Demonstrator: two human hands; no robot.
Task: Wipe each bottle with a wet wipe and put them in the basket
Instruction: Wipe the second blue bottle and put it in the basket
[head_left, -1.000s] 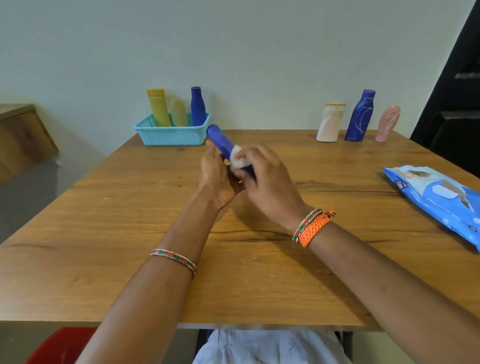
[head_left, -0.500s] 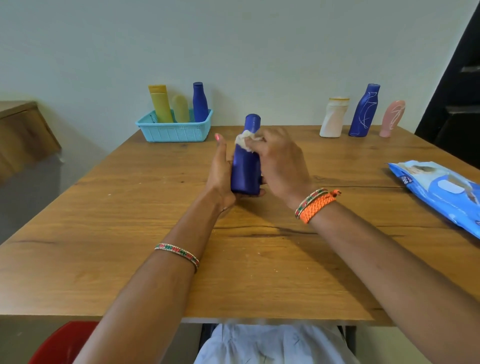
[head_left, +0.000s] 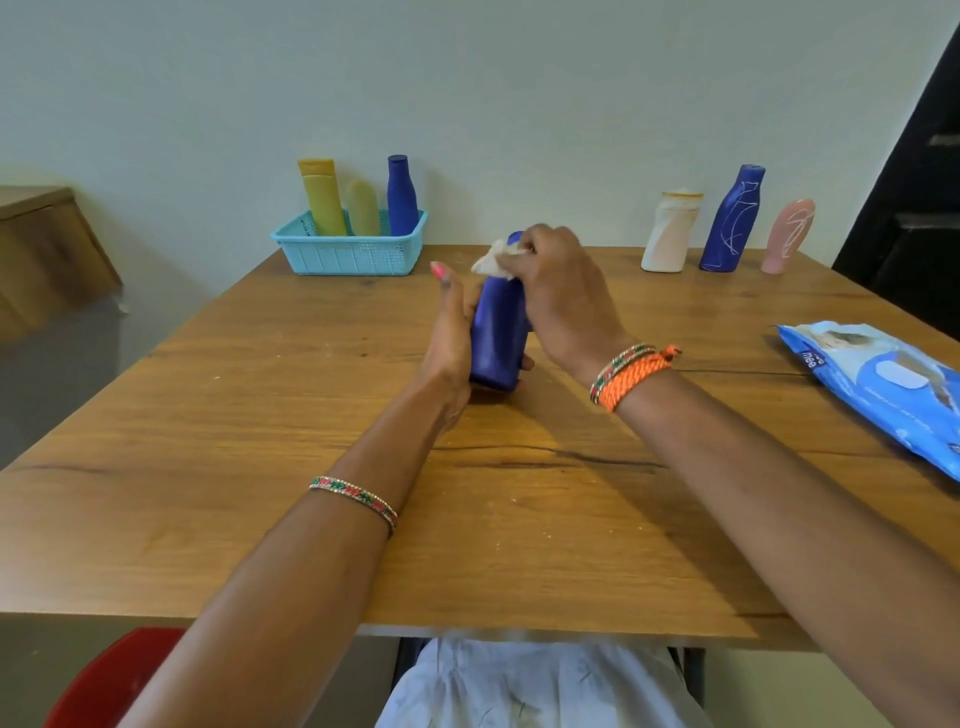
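Note:
A dark blue bottle (head_left: 497, 332) stands nearly upright at the table's middle. My left hand (head_left: 451, 332) holds its lower body from the left, thumb raised. My right hand (head_left: 558, 291) pinches a white wet wipe (head_left: 491, 262) against the bottle's neck and cap, which it mostly hides. The light blue basket (head_left: 349, 253) at the far left holds a yellow tube (head_left: 321, 197), a pale yellow bottle (head_left: 362, 208) and a blue bottle (head_left: 401, 196). At the far right stand a white bottle (head_left: 669, 234), a tall blue bottle (head_left: 733, 221) and a pink bottle (head_left: 788, 236).
A blue pack of wet wipes (head_left: 885, 384) lies at the table's right edge. The wooden table (head_left: 260, 441) runs to the wall. A wooden cabinet (head_left: 41, 249) stands at the left, a red seat (head_left: 104, 680) below the near left corner.
The blue bottle went from tilted in the air to upright on the table. My right hand with the wipe has moved up from the body to the neck and cap.

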